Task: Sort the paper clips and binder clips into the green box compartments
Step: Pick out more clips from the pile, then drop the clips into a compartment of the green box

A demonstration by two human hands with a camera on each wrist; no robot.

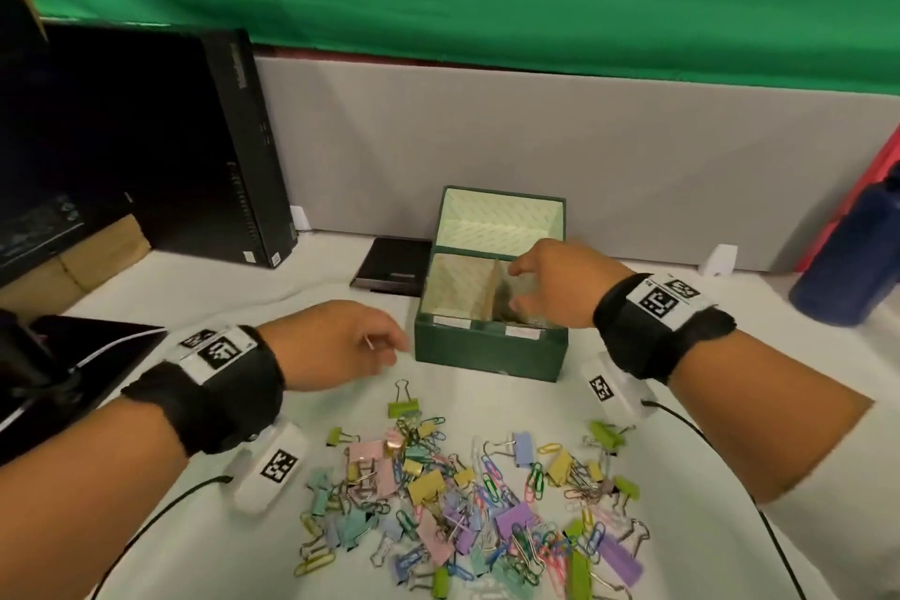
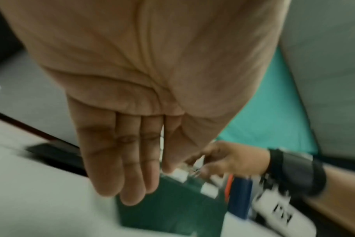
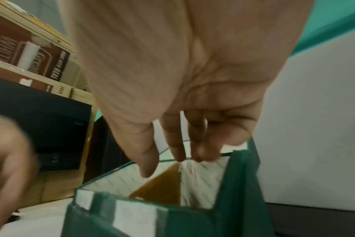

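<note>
right hand [image 1: 553, 287] with loose fingers, holding nothing, over the cardboard-divided green box [image 1: 487, 348]; left hand [image 1: 336, 344] empty, fingers straight; glossy clip heap [image 1: 467, 502] at six o'clock.

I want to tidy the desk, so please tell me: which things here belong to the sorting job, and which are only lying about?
Belong to the job:
- green box
- pile of clips
- left hand, right hand

Only lying about:
- black computer case
- blue bottle
- small black device
</note>
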